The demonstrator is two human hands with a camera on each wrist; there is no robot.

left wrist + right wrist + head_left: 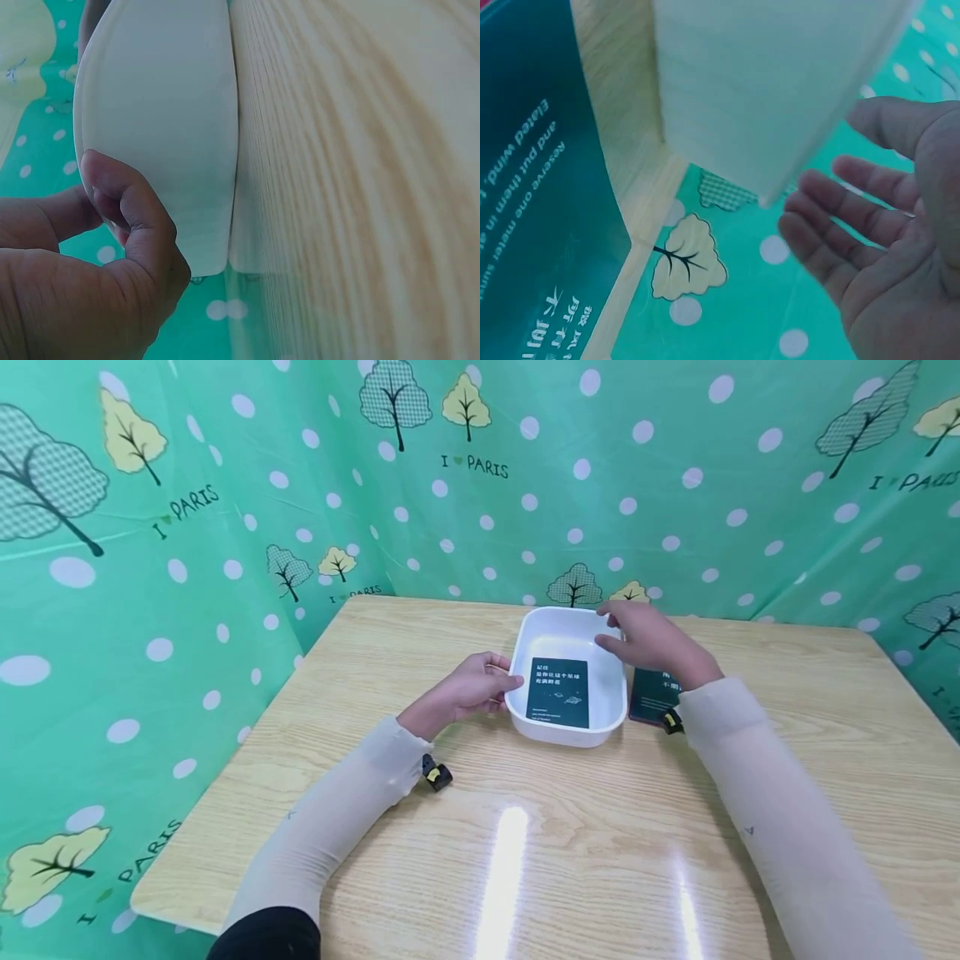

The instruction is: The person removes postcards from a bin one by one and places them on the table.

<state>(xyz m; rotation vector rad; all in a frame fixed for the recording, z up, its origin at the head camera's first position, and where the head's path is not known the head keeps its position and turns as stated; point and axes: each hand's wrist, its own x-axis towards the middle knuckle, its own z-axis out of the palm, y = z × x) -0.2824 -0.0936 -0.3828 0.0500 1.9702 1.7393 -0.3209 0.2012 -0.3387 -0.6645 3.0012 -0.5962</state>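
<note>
A white plastic basin stands on the wooden table, with a dark green booklet printed in white lying inside it. On the basin's left side, my left hand pinches the rim, thumb over the edge and fingers outside; the left wrist view shows the thumb on the basin's wall. My right hand hovers at the far right corner of the rim, its fingers loosely extended and holding nothing in the right wrist view. A second dark green booklet lies just right of the basin, partly hidden under the right forearm.
The light wooden table extends toward me and to both sides. A green curtain with trees and white dots hangs behind its back edge and along the left. Small black devices with yellow marks sit at the left wrist and right wrist.
</note>
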